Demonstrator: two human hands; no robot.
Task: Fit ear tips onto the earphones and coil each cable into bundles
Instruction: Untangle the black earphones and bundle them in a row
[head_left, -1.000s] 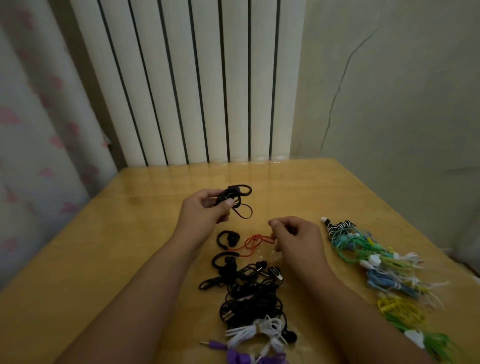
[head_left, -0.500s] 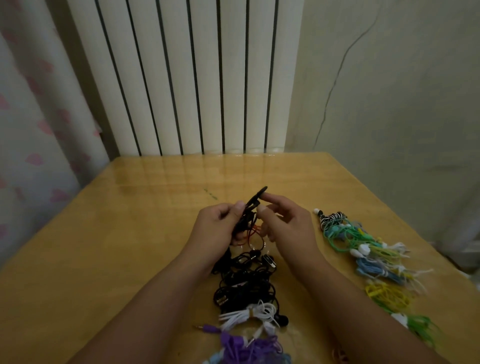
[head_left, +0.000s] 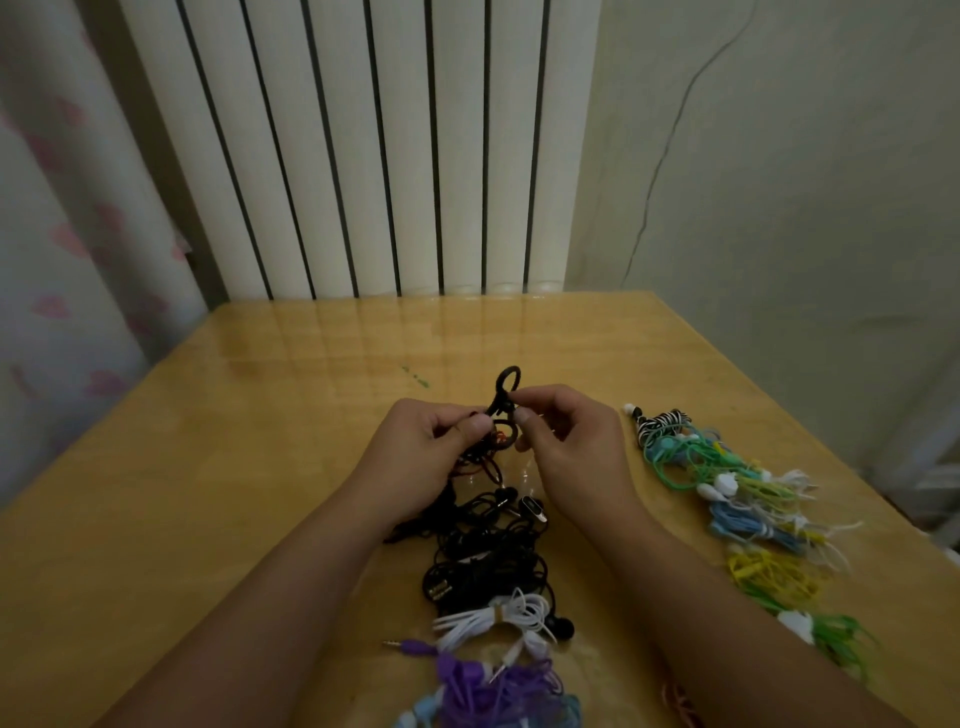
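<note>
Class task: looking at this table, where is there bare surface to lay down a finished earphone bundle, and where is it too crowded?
Free: the wide table patch beyond the left hand, out to the left edge, and the strip between both hands and the radiator. Crowded: the black cable pile between the forearms, the white bundle and purple earphones below it, and the coloured bundles beyond the right hand.

2 hands (head_left: 415, 452), 1 table (head_left: 218, 467), 1 radiator (head_left: 363, 156), 1 white cable bundle (head_left: 493, 618).

Two bare forearms, hands (head_left: 498, 447) ringless, no sleeves visible
</note>
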